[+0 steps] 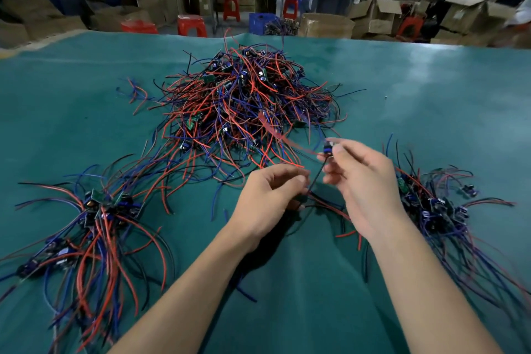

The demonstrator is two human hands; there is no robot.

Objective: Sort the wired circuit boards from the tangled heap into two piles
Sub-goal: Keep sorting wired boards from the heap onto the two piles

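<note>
Here, a big table with a green cover fills most of the view. In the middle of it, toward the far side, sits the tangled heap of red, blue and black wires with little boards mixed in. Nearer, on the left, lies the left pile of boards with long wires spreading out from it. On the right lies the right pile, close beside the right arm. Both bare arms reach in from the bottom, and the hands meet in front of the heap, between the two piles and a bit above the table. The right hand has its fingers pinched on a small board with a dark blue part, held up just in front of the heap. A blurry red wire runs from that board back toward the heap, and a thin black wire hangs down from it to the left hand. The left hand's fingers are curled in and pinch that black wire low down. Far behind the table stand brown boxes and red stools.
</note>
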